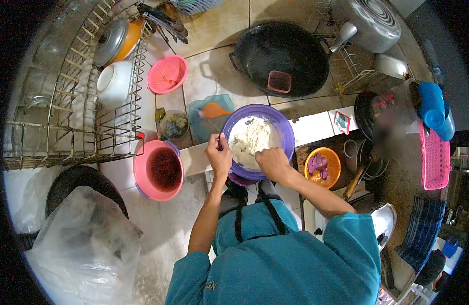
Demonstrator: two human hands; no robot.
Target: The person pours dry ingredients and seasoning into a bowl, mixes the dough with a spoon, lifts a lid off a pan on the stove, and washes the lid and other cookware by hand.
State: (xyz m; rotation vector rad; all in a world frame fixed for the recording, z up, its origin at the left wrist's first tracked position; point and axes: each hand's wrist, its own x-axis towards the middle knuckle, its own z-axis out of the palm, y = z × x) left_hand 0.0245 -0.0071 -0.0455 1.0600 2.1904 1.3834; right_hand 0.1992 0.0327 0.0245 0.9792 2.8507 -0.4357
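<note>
A purple basin (288,131) holds a pale, lumpy dough or flour mixture (255,134). My left hand (219,154) is closed on the basin's left rim. Over the basin's lower right part is my right hand (273,163), its fingers curled at the edge of the mixture; whatever they hold, if anything, is hidden. An orange basket (336,168) with purple pieces (317,165) stands to the right of my right hand. To the left of my left hand is a pink basin (141,170) with dark red liquid.
A large black pan (275,51) lies beyond the basin, near a pink basket (167,73). The wire dish rack (74,127) stands at left, above a plastic bag (87,249). At right are a pink tray (434,162) and blue cups (433,105).
</note>
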